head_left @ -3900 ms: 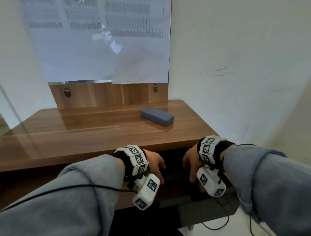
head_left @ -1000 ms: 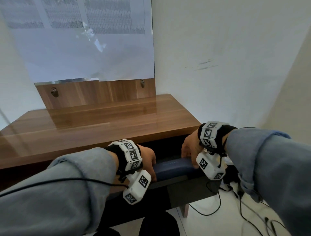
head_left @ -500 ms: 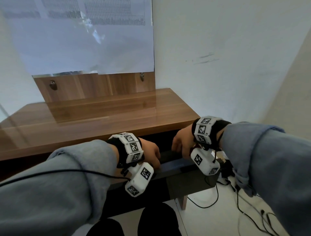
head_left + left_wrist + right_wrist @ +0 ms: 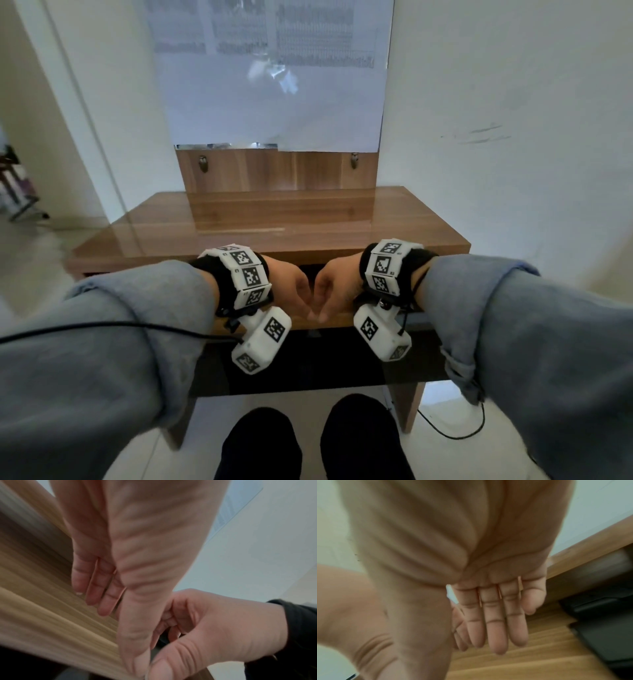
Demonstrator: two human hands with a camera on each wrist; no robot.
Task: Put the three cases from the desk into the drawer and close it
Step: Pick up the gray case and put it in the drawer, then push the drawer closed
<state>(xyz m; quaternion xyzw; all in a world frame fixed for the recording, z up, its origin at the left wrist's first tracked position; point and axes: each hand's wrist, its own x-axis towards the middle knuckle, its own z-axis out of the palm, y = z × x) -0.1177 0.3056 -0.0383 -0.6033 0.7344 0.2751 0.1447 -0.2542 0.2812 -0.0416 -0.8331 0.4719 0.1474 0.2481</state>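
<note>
Head view: the wooden counter (image 4: 274,219) carries 0 of the 3 cases, which are out of sight, presumably in the drawer (image 4: 342,320). At 6 o'clock of the counter, the left hand (image 4: 291,291) and right hand (image 4: 334,291) meet thumb to thumb against the drawer front.

Left wrist view: the left hand's fingers (image 4: 101,588) lie straight, holding nothing.

Right wrist view: the right hand's fingers (image 4: 494,622) are extended and empty. The drawer looks nearly or fully shut, so little remains.
</note>
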